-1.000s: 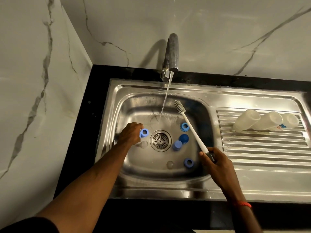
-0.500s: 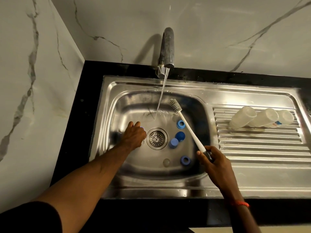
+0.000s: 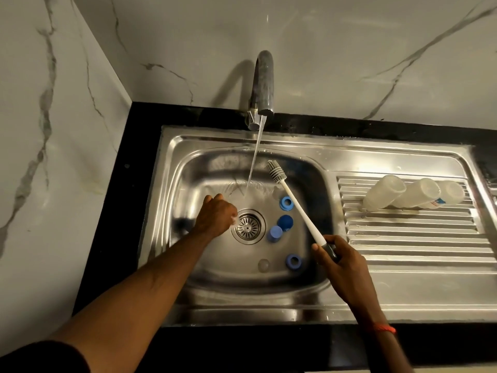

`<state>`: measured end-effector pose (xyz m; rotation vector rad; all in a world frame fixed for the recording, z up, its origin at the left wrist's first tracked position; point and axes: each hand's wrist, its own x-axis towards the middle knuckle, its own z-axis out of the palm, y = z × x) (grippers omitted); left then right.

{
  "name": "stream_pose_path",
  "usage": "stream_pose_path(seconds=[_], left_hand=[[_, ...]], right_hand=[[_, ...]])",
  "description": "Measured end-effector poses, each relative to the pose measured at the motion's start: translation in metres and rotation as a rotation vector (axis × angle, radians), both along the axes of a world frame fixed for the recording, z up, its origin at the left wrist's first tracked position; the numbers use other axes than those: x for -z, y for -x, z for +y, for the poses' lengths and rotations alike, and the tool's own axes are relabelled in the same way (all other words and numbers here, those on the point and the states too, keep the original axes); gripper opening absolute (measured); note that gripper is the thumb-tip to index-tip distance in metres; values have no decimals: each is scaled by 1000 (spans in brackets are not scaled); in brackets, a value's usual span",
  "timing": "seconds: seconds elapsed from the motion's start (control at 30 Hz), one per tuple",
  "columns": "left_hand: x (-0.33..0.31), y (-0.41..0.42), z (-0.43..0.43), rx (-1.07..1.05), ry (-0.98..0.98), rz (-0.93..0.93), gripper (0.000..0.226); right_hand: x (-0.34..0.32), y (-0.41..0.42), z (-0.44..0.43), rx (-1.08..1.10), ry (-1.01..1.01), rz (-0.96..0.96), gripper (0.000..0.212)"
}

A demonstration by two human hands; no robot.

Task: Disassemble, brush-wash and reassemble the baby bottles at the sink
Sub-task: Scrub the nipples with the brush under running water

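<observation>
White, grey-tipped brush (image 3: 299,209) in curled right hand (image 3: 342,267); left hand (image 3: 215,217), hold unclear.

No writing we can read here.
We find only one printed mark: a small blue and red patch (image 3: 437,202) on one of the clear bottles (image 3: 419,193) lying on the draining board (image 3: 403,238). Its letters are too small and blurred for us to make out, and we see no other label.
</observation>
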<state>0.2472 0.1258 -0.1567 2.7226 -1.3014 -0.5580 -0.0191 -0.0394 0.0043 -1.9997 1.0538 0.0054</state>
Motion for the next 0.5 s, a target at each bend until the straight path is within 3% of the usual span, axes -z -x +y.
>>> stream_pose_path(seconds=[0.1,0.17,0.23,0.37,0.5], left_hand=[[-22,-2,-8,-383,458,426,5],[-40,-4,-14,-584,640,590,6],[-61,-9,-20,-741,750,714,7],[-102,-21,-30,-974,961,1027,17],[-127,-27,-36,-987,1032,1231,17]], right_hand=[[-3,-5,0,-12,7,-22,15],[-5,-8,0,-11,16,-44,12],[-8,-11,-2,-7,22,-50,13],[-19,-18,-2,-45,94,-87,39],[-31,-24,-5,-80,300,-79,20]])
